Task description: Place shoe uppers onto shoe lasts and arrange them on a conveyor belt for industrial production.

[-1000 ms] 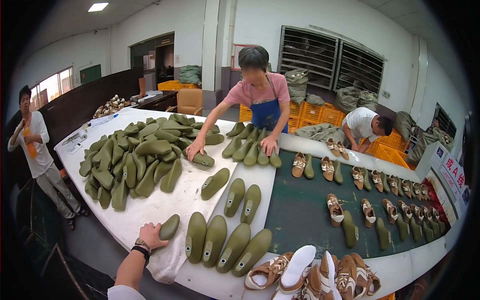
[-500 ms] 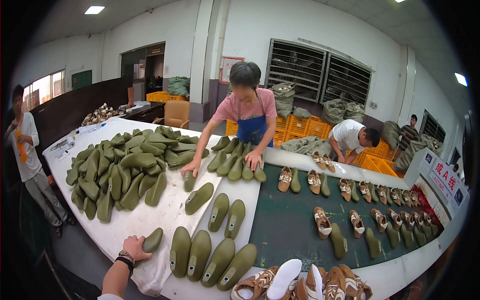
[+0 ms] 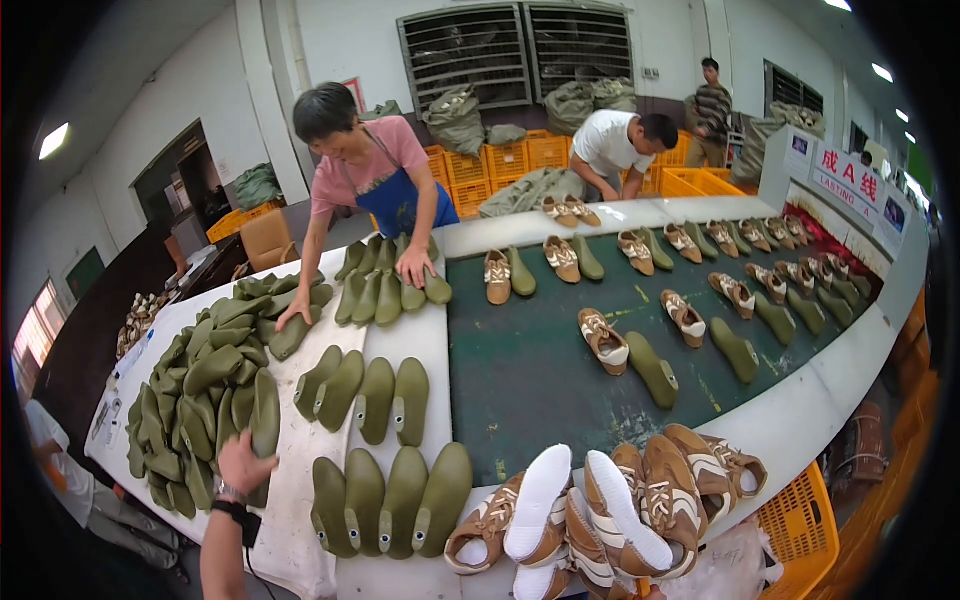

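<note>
The left hand [image 3: 243, 463] is at the near edge of a heap of green moulds [image 3: 205, 375], thumb and fingers spread wide over one long shoe mould [image 3: 265, 400]; I cannot tell if they touch it. Right of it on the desk [image 3: 436, 345], four moulds [image 3: 403, 500] stand beside brown sneakers [image 3: 672, 490]

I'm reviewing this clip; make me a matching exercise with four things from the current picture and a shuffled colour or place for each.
Things:
1. Wearer's left hand
2. Apron
3. Heaped sneakers
4. Belt

Colours or places:
A. Blue
B. Dark green
C. At the pile of green shoe lasts
D. Brown and white

Pairs: 1-C, 2-A, 3-D, 4-B
</note>
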`<state>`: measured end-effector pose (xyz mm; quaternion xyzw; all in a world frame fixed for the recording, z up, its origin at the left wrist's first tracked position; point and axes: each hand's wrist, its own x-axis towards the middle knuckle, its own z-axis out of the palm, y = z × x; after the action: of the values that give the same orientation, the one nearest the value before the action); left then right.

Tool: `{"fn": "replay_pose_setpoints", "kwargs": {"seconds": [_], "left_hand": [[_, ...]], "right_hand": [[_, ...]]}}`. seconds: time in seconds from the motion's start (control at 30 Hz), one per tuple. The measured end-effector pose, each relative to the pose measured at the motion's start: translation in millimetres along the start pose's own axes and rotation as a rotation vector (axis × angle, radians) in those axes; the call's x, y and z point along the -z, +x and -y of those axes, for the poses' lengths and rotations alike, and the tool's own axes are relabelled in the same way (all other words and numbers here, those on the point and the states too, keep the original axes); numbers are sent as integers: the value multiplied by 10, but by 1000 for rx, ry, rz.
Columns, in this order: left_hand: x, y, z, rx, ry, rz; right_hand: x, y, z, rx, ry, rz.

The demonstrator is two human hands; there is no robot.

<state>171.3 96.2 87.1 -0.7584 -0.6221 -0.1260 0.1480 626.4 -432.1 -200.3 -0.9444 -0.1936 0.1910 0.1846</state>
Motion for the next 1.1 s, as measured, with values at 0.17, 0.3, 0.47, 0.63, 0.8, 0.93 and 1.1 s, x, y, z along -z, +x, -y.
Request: {"fn": "replay_pose_setpoints", "kwargs": {"seconds": [0.17, 0.3, 0.47, 0.63, 0.8, 0.93, 1.1], "left_hand": [[370, 1125, -2046, -376, -117, -42], [-68, 1421, -3667, -670, 1, 102], [-793, 1079, -4977, -717, 39, 535], [-1099, 685, -5364, -655, -120, 984], [-1114, 694, -5650, -570, -275, 1100], [-1104, 657, -5658, -515, -327, 1066], [-1124, 521, -5559, -505, -225, 1034]], "right_hand": [[-5, -39, -74, -152, -27, 129], [-93, -88, -152, -97, 5, 125], [-370, -142, -376, -312, 469, -22], [-77, -75, -300, 33, 399, 152], [-201, -192, -302, 10, 356, 203], [-458, -157, -424, -10, 218, 238], [-734, 127, -504, -4, 64, 171]]}}
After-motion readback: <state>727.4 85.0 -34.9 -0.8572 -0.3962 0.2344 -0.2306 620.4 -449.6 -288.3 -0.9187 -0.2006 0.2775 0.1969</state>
